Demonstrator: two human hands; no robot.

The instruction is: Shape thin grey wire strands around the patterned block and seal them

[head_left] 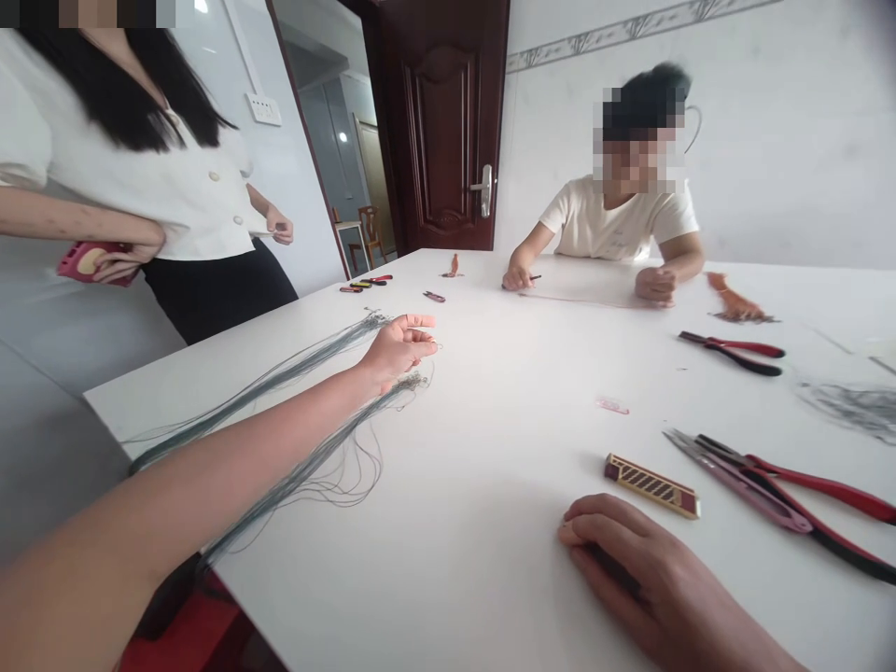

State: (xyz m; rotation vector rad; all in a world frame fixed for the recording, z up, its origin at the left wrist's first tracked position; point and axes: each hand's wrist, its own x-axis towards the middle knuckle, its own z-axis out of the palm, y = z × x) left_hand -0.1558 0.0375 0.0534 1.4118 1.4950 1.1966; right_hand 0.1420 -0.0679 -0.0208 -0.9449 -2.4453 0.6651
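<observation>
My left hand [400,347] is stretched out over the white table [504,439], fingers curled in a pinch just above the ends of a long bundle of thin grey wires [280,411]. What the fingertips hold is too small to make out. My right hand [630,569] rests on the table near the front edge, fingers curled under, knuckles up. A small gold and maroon box cutter [652,485] lies just beyond it, untouched.
Red-handled pliers [791,499] lie at the right, another pair [735,351] farther back. A person in a white T-shirt [620,224] sits at the far side; another in a white blouse [161,168] stands at the left holding a pink phone [88,261]. Small tools [368,282] lie near the far corner.
</observation>
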